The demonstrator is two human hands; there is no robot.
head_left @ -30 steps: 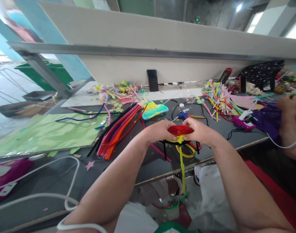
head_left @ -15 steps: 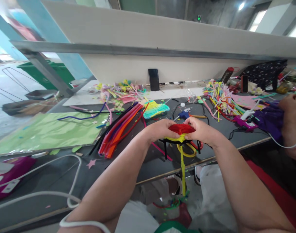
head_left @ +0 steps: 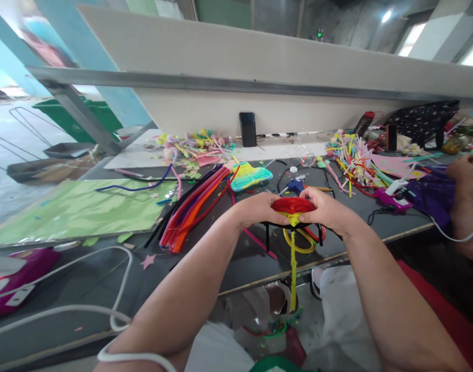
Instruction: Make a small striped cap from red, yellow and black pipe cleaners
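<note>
Between my two hands is a red and yellow pipe-cleaner craft piece with black edging and a long yellow tail hanging past the table edge. My left hand pinches its left side, thumb on the front. On the right side, my right hand grips it the same way; fingers behind are partly hidden. Just beyond lies a blue glue gun. Below the piece, yellow-handled scissors rest on the table, partly covered. A bundle of red, orange and black pipe cleaners lies left of my hands.
A yellow and turquoise fuzzy piece lies behind my left hand. A phone leans on the back board. Green sheets and a magenta power strip with a white cable are at left. A co-worker's arm is at right.
Both hands keep hold of the craft piece, its red part now tilted slightly more into view. The whole scene has shifted a little right and down as the head moved.
</note>
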